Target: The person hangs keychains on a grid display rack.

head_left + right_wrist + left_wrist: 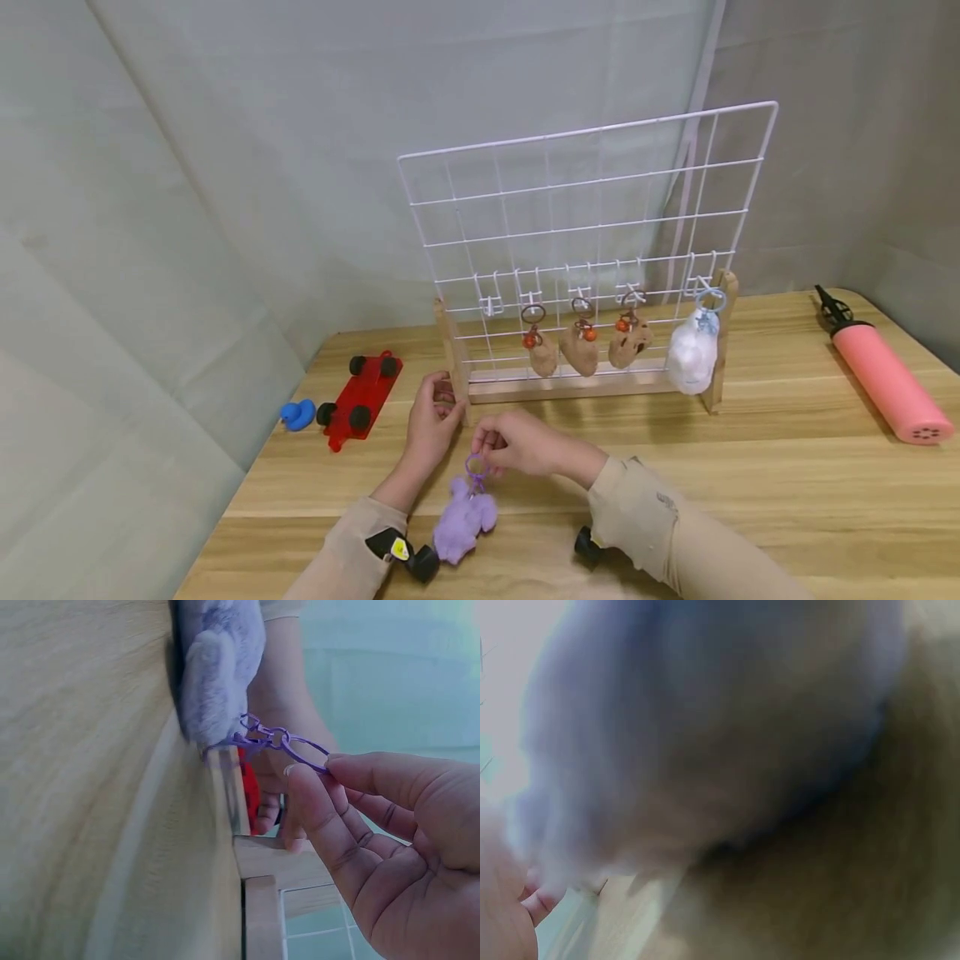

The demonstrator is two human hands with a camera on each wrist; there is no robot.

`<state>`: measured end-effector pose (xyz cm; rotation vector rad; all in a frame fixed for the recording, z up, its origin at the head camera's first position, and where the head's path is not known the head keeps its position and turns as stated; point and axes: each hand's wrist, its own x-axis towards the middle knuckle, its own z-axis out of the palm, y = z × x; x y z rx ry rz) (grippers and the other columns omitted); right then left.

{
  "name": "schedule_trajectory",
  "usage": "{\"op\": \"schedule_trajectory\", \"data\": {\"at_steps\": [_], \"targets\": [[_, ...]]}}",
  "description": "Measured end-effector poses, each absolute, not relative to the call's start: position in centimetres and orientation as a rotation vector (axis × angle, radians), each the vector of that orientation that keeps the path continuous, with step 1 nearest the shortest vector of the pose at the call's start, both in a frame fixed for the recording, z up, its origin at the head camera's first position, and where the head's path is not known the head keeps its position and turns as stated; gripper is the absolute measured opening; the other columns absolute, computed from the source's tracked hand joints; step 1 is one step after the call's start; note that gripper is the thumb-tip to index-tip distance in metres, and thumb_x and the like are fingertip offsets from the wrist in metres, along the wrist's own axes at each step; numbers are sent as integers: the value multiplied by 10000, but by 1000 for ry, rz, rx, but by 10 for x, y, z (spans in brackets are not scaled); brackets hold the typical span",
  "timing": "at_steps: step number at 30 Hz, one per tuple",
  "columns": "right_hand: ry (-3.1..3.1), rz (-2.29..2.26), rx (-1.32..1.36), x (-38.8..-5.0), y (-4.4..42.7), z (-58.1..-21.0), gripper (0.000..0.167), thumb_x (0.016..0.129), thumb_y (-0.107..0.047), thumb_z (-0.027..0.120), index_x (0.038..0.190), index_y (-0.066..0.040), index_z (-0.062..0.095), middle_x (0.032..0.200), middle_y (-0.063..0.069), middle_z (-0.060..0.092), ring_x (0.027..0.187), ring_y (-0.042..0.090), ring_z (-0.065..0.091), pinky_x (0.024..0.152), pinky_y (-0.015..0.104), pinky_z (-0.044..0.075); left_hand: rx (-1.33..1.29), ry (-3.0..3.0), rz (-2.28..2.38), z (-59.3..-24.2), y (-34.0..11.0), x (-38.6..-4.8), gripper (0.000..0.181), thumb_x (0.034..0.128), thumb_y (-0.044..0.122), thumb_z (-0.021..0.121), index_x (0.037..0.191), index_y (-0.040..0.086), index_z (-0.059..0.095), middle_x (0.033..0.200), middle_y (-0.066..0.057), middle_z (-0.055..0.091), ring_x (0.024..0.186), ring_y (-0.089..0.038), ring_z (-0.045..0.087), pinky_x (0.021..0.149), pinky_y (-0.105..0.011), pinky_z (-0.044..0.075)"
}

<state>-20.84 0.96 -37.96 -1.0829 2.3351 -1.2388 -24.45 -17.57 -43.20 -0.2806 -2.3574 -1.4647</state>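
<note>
My right hand pinches the purple ring of a plush keychain between thumb and fingertip. From that ring, by a short purple chain, comes the lilac plush animal, low over the table and between my forearms. In the left wrist view the plush is a large blur covering most of the picture. My left hand holds the left wooden post of a white wire rack near its base, thumb toward the front; its fingertips are partly hidden.
White hooks line the rack. Three brown plush keychains and a white plush keychain hang there. A red toy car chassis and a blue duck lie left. A pink hand pump lies right on the wooden table.
</note>
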Motion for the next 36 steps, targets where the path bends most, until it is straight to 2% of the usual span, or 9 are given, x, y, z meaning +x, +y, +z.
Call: {"op": "schedule_trajectory", "data": {"at_steps": [4,11,18,26,36], "targets": [[2325,-1248,-1096,-207,11,-373,34,895,-19,623,911,10,631,742,97,664,619,152,648,577,172,519,-281,-2366,-1472,-432,-176,-245,449,839,-67,633,1247,-9,456,1074,-218,595,942,-284,587,682,-168,471],[2373,-1235,-1124,-207,16,-360,37,903,-21,603,916,-6,633,743,60,660,625,62,633,598,170,524,-285,-2377,-1450,-432,-177,-246,456,840,-55,640,1253,-11,451,1075,-223,596,943,-298,591,676,-167,473],[2397,-1226,-1178,-207,22,-345,49,906,-18,596,934,-5,635,772,72,670,659,128,662,607,167,530,-289,-2366,-1454,-432,-177,-245,457,834,-62,640,1249,-17,453,1060,-224,598,931,-295,589,672,-173,477],[2439,-1211,-1175,-205,28,-326,70,919,-44,588,958,-16,640,803,80,687,675,134,666,609,175,529,-287,-2375,-1457,-432,-176,-245,461,833,-61,642,1250,-17,451,1076,-223,592,938,-294,590,671,-174,476],[2556,-1127,-1173,-204,35,-301,49,912,-56,605,948,-58,639,805,50,681,668,13,602,633,153,515,-308,-2342,-1468,-434,-177,-246,447,832,-78,640,1235,-25,454,1066,-233,596,922,-304,601,668,-176,485]]}}
